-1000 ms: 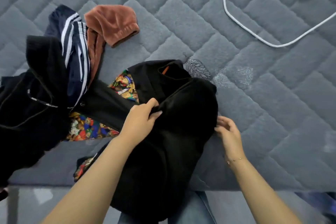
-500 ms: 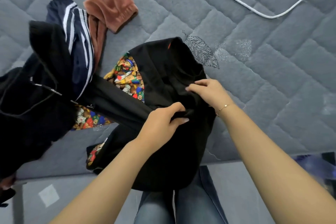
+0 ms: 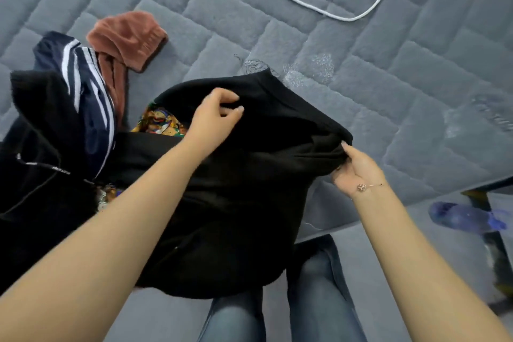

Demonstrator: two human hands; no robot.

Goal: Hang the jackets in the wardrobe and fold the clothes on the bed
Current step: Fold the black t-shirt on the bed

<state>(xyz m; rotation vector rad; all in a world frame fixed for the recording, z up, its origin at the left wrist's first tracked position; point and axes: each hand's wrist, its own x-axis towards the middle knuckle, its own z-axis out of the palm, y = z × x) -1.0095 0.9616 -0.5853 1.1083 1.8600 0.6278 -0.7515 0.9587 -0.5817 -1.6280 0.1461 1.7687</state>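
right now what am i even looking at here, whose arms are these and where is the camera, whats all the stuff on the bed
There is no machine here. The arms belong to a person who wears a camera on the head, so the one picture looks forward and down at their own hands and at their legs in jeans.

The grey quilted surface is a bed. The person holds a black garment over its near edge: the right hand pinches its right edge, and the left hand rests curled on its top, fingers closing on the cloth.

To the left lies a heap of other clothes: a navy jacket with white stripes, a rust-coloured fleece piece, another black top with a drawstring, and a bright patterned cloth peeking out from underneath. A white cable lies farther back on the bed.
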